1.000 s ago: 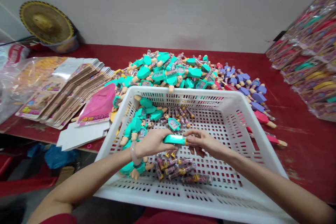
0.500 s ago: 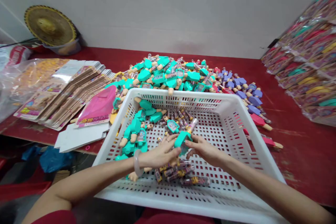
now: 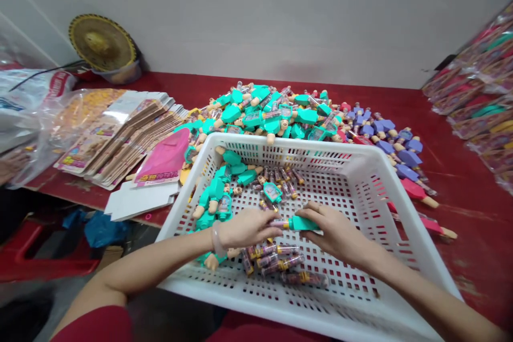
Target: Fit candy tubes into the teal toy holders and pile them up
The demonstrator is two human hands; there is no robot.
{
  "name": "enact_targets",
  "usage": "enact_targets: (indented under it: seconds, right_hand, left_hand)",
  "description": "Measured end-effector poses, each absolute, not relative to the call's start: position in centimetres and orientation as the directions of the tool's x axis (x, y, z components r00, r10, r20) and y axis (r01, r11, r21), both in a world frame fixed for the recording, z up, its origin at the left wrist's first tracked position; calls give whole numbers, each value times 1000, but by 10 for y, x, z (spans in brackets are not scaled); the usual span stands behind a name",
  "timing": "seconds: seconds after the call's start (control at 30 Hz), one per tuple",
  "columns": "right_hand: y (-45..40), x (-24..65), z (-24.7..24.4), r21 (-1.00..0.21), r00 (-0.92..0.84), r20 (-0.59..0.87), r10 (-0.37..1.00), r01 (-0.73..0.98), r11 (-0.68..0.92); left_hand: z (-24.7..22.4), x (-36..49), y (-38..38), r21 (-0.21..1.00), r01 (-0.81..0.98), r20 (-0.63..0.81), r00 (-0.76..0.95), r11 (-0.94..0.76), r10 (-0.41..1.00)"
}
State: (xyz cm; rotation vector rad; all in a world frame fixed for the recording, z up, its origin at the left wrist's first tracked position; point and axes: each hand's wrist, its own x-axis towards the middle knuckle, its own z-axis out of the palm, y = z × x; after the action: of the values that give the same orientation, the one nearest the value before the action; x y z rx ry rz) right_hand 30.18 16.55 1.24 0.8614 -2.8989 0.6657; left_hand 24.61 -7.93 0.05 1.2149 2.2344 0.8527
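Above the white basket (image 3: 363,168), my right hand (image 3: 339,232) is closed around a teal plastic toy piece (image 3: 301,223). A clear tube with a yellow collar (image 3: 281,223) sticks out of its left end, and my left hand (image 3: 248,228) pinches that tube. A pale bangle circles my left wrist. Below my hands, several small filled tubes (image 3: 282,263) lie on the basket floor. Teal toys with beige ends (image 3: 216,189) are heaped along the basket's left side. One teal toy with a picture window (image 3: 272,192) lies beyond my left hand.
Behind the basket lies a pile of teal toys (image 3: 262,112), with purple ones (image 3: 385,147) at its right. Printed cards (image 3: 116,144) and a pink bag (image 3: 164,155) lie left. Packaged toys (image 3: 481,96) are stacked right. Another person's hand (image 3: 12,165) shows at the left edge.
The teal piece has been turned: its tube end now points left instead of up and right. My left hand has shifted onto the tube, my right onto the teal body. Another person's hand has appeared.
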Motion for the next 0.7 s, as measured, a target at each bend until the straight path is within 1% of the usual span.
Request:
enact_targets:
  seconds: [0.03,0.07,0.1,0.13,0.17,0.2,0.23,0.27,0.3,0.37,0.4,0.43,0.47,0.5,0.53,0.57,0.6,0.63,0.7]
  right_hand:
    - [165,302,12,-312,-809,220,-546,-588,746]
    - [164,302,13,-234,-770,266,-580,-635,736]
    - [163,303,14,-165,-735,295,-610,-668,726]
    - [163,303,15,-113,-708,303,-637,-691,714]
    - [162,304,16,-84,-691,292,-661,-707,702]
    - [162,305,17,-69,-681,272,-680,-718,692]
    - [161,306,17,-61,-675,248,-695,-727,684]
    - [160,308,17,-57,-672,228,-705,-732,679]
    - [160,311,17,-56,-668,216,-712,-737,674]
    - [157,315,17,-56,-658,223,-720,-746,664]
    - [156,317,17,-57,-652,240,-719,-749,660]
    - [155,318,17,-63,-652,258,-713,-748,661]
    - [155,319,18,-77,-656,274,-703,-744,664]
    - [154,319,19,-105,-666,280,-691,-737,668]
    - [154,320,20,-146,-683,272,-678,-726,672]
    - [153,320,20,-200,-706,251,-663,-707,678]
    - [153,320,20,-261,-732,217,-646,-681,684]
    - [152,321,20,-324,-759,177,-627,-646,691]
    - [150,324,18,-440,-806,92,-585,-560,702]
  left_hand:
    - [-1,247,-79,817,390,-218,-474,425,853]
    - [-2,247,-78,888,179,-319,-422,423,848]
    - [-3,248,-77,909,-36,-400,-352,414,846]
    - [-3,249,-77,884,-234,-459,-269,405,847]
    - [-2,249,-76,824,-399,-499,-175,402,848]
    - [-1,250,-76,749,-519,-522,-80,411,849]
    - [1,251,-76,684,-594,-529,-4,424,848]
    - [3,251,-76,645,-631,-530,38,431,847]
    - [5,251,-75,641,-637,-525,44,429,850]
    - [10,252,-75,712,-573,-509,-22,406,861]
    - [14,253,-75,775,-495,-491,-79,394,867]
    - [17,253,-74,843,-375,-464,-144,386,874]
    - [20,254,-74,898,-215,-427,-211,385,879]
    - [24,255,-74,922,-25,-377,-277,386,884]
    - [26,257,-75,904,176,-320,-329,390,888]
    - [28,258,-75,841,364,-266,-364,399,893]
    - [29,260,-75,749,521,-226,-381,410,897]
    - [29,261,-75,647,641,-198,-383,413,902]
    - [25,263,-75,456,799,-158,-360,391,919]
